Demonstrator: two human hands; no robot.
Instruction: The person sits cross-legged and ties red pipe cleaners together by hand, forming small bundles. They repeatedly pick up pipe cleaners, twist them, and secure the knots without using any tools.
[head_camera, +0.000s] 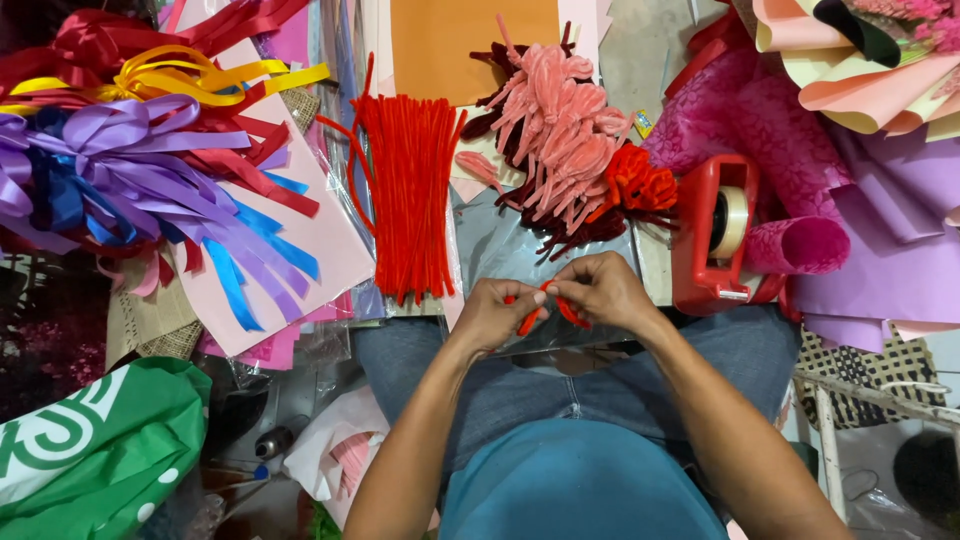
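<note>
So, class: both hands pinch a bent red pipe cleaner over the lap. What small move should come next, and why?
Probably a further twist: the left hand and right hand pinch the red pipe cleaner close together, its ends hanging loose below.

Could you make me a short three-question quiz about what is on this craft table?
1. True or false: both hands grip the same red pipe cleaner.
2. Which lies closest to the right hand? A) purple ribbon bows B) red tape dispenser C) green bag
3. What colour is the bundle of straight pipe cleaners beyond the left hand?

Key
1. True: the fingertips of both hands pinch it over the lap.
2. B: the dispenser sits just to the right of that hand.
3. Red; the pink ones lie bent in a heap beside it.
</note>
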